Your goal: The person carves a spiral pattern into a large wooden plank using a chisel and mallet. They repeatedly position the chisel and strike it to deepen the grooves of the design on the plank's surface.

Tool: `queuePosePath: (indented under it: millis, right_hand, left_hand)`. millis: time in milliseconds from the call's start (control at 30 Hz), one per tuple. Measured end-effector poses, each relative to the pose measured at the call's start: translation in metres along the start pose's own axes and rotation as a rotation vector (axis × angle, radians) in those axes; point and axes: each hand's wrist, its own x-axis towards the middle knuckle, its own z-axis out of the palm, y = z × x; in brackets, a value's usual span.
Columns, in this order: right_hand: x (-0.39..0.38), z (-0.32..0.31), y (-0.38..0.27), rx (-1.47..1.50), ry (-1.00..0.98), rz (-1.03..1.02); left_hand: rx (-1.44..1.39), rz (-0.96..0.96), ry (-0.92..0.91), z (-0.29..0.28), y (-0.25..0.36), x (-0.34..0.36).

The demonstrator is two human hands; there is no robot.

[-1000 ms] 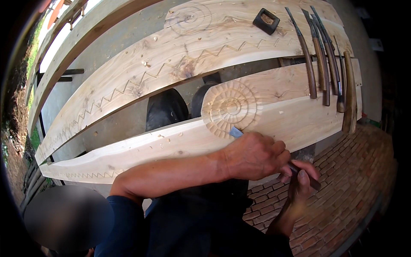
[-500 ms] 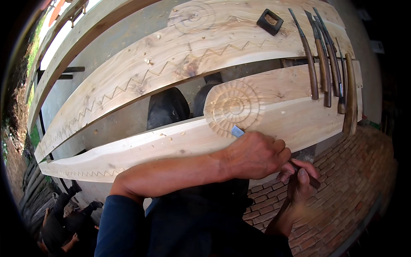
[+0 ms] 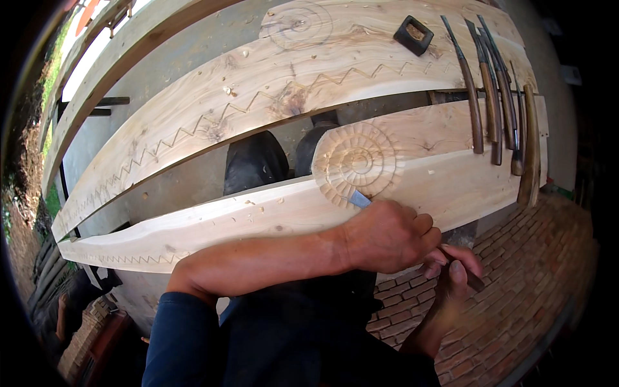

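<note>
My left hand (image 3: 387, 235) is closed around a chisel whose steel blade (image 3: 359, 198) pokes out toward the lower edge of a carved round rosette (image 3: 361, 162) on the near pale wooden plank (image 3: 245, 216). My right hand (image 3: 454, 277) sits just below and to the right of the left one, fingers wrapped on the dark handle end (image 3: 474, 281) of the chisel. The blade tip touches the rosette's rim.
A second long plank (image 3: 271, 97) with a zigzag groove and a faint round outline lies behind. Several long-handled carving tools (image 3: 493, 103) lie at the right end, with a small dark block (image 3: 413, 34) above them. Brick paving (image 3: 529, 284) is below right.
Both hands stay at the rosette's lower edge with the chisel; only a small shift of hands and view is visible.
</note>
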Motion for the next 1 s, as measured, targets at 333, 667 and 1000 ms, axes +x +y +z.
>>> queuePosePath:
  millis: [333, 667, 1000]
  right_hand:
    - [0.002, 0.002, -0.001, 0.016, 0.031, 0.009]
    - [0.002, 0.005, -0.004, -0.006, -0.002, -0.009]
    - [0.010, 0.023, -0.007, 0.002, -0.014, -0.016]
  left_hand:
    - [0.008, -0.012, -0.058, 0.002, 0.001, -0.001]
    - [-0.007, 0.001, 0.010, 0.001, 0.000, -0.002]
    - [0.035, -0.062, 0.016, 0.000, 0.000, -0.005]
